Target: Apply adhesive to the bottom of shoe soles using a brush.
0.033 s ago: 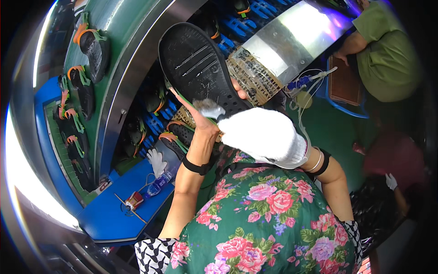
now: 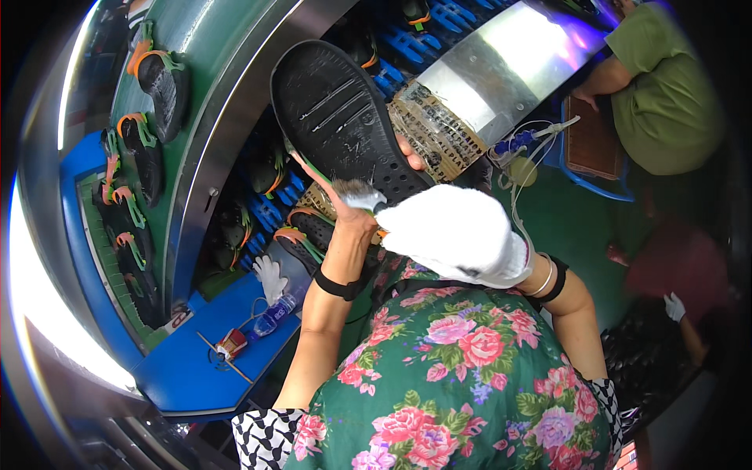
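Observation:
A large black shoe sole (image 2: 333, 110), with long grooves and a cluster of round holes, is tilted up in front of me. My bare left hand (image 2: 350, 210) grips it from below: the thumb side lies along its left edge, and fingertips curl round its right edge. My right hand (image 2: 450, 231), in a white glove, is closed on a brush (image 2: 359, 194) with greyish bristles and a pale ferrule. The bristles are at the sole's lower left, close to my left hand; whether they touch it I cannot tell. The brush's handle is hidden by the glove.
Black sandals (image 2: 164, 94) with orange and green straps lie on a green conveyor (image 2: 223, 47) at left. A blue shelf (image 2: 188, 368) holds a white glove (image 2: 270, 278) and a plastic bottle (image 2: 274, 317). Cardboard (image 2: 439, 129) wraps a metal ledge. Other people work at right.
The brush has shifted slightly down, with my gloved right hand moving a little. The sole and my left hand stay almost where they were.

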`<action>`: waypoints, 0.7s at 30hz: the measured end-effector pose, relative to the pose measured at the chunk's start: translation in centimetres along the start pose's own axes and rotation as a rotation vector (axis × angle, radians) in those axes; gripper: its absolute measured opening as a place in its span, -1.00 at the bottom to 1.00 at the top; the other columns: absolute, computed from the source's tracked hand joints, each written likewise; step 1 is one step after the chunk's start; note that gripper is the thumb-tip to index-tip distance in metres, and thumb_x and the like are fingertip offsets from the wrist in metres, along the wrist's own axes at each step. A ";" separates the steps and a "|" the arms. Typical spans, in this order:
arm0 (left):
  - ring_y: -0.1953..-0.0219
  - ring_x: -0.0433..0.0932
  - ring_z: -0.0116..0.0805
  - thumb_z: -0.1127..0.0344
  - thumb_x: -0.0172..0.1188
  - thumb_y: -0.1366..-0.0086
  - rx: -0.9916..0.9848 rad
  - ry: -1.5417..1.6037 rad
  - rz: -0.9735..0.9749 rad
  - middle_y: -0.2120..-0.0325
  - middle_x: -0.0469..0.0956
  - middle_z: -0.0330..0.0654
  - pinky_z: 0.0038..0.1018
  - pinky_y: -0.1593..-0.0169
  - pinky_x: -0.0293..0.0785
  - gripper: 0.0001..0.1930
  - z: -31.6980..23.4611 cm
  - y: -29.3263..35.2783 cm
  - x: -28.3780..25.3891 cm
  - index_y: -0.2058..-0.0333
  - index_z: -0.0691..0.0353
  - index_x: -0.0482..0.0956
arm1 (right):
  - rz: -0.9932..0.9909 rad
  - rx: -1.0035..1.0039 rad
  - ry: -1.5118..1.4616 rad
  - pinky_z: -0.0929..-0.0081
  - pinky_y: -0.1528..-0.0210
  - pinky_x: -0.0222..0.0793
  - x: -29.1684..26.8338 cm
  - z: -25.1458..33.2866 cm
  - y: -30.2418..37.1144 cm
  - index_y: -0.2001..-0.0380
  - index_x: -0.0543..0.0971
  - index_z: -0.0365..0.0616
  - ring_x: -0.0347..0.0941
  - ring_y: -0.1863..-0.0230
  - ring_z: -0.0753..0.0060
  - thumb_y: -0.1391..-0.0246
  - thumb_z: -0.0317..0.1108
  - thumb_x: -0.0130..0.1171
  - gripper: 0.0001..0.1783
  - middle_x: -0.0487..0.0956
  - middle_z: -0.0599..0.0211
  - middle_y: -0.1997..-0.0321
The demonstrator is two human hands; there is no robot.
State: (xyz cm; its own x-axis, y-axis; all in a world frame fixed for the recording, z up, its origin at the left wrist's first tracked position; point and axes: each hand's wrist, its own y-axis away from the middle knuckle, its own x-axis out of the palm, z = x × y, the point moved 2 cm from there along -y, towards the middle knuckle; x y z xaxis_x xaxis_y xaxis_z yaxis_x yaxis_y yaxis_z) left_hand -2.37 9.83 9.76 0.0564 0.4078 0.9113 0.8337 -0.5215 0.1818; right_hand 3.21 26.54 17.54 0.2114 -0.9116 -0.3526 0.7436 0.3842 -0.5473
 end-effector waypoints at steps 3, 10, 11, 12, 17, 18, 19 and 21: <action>0.22 0.59 0.05 -0.87 -0.42 0.06 0.104 0.034 -0.056 0.21 0.58 0.07 -0.07 0.10 0.57 0.27 -0.3 0.0 0.0 -0.15 0.27 0.39 | -0.098 0.084 -0.020 0.37 0.17 0.57 -1.3 -0.2 -0.3 0.10 0.71 -0.11 0.65 0.14 0.24 -0.04 -0.45 0.36 -0.70 0.72 0.27 0.08; 0.23 0.59 0.07 -0.86 -0.38 0.04 0.173 0.061 0.041 0.20 0.58 0.09 -0.06 0.14 0.56 0.24 -0.8 -0.8 0.9 -0.17 0.23 0.38 | -0.064 0.014 0.039 0.35 0.13 0.58 -0.6 0.4 0.0 0.10 0.70 -0.10 0.65 0.13 0.21 -0.01 -0.48 0.39 -0.68 0.71 0.25 0.08; 0.23 0.59 0.07 -0.86 -0.38 0.04 0.170 0.060 0.040 0.20 0.58 0.09 -0.06 0.14 0.56 0.24 -0.9 -1.0 0.8 -0.17 0.23 0.38 | -0.088 0.019 0.007 0.35 0.14 0.58 -0.6 0.3 0.0 0.12 0.71 -0.11 0.66 0.16 0.21 0.01 -0.48 0.41 -0.68 0.72 0.24 0.10; 0.17 0.54 -0.03 -0.79 -0.20 0.00 0.157 0.016 0.106 0.17 0.54 0.04 -0.11 0.05 0.50 0.16 -1.2 -1.1 0.7 -0.17 0.23 0.38 | -0.103 0.063 -0.019 0.35 0.16 0.58 -1.1 0.2 -0.1 0.14 0.71 -0.13 0.66 0.19 0.21 0.04 -0.48 0.43 -0.68 0.72 0.24 0.13; 0.20 0.60 0.09 -0.86 -0.34 0.05 0.197 0.004 0.079 0.18 0.58 0.12 -0.05 0.14 0.58 0.25 -1.5 -1.4 0.3 -0.15 0.28 0.41 | -0.129 0.079 0.061 0.36 0.19 0.58 -1.7 -0.1 0.1 0.17 0.72 -0.14 0.67 0.22 0.22 0.08 -0.51 0.44 -0.69 0.73 0.24 0.17; 0.20 0.60 0.09 -0.86 -0.35 0.06 0.195 0.005 0.042 0.19 0.58 0.12 -0.04 0.13 0.58 0.26 -1.5 -1.5 0.4 -0.14 0.28 0.42 | -0.133 0.017 0.020 0.37 0.18 0.58 -1.3 -0.3 0.5 0.17 0.73 -0.12 0.67 0.20 0.23 0.08 -0.52 0.44 -0.68 0.73 0.24 0.16; 0.20 0.60 0.09 -0.86 -0.35 0.07 0.193 0.006 0.004 0.19 0.58 0.12 -0.04 0.13 0.59 0.26 -1.5 -1.5 0.5 -0.13 0.28 0.43 | -0.125 0.040 0.005 0.38 0.18 0.58 -0.9 -0.3 0.6 0.16 0.73 -0.08 0.67 0.18 0.23 0.07 -0.53 0.43 -0.67 0.73 0.26 0.14; 0.19 0.60 0.08 -0.87 -0.35 0.09 0.196 -0.012 -0.007 0.19 0.58 0.12 -0.03 0.13 0.60 0.27 -1.6 -1.6 0.1 -0.13 0.29 0.42 | -0.139 0.050 -0.035 0.40 0.19 0.58 -1.0 -0.3 0.3 0.17 0.73 -0.10 0.67 0.21 0.25 0.06 -0.53 0.43 -0.69 0.73 0.26 0.17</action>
State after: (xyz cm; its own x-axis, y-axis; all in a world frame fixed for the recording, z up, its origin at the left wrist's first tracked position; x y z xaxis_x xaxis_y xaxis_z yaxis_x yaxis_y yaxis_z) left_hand -4.59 9.47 10.16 0.0557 0.4204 0.9056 0.9251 -0.3630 0.1116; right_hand 3.01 27.63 17.48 0.1257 -0.9604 -0.2486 0.7974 0.2468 -0.5506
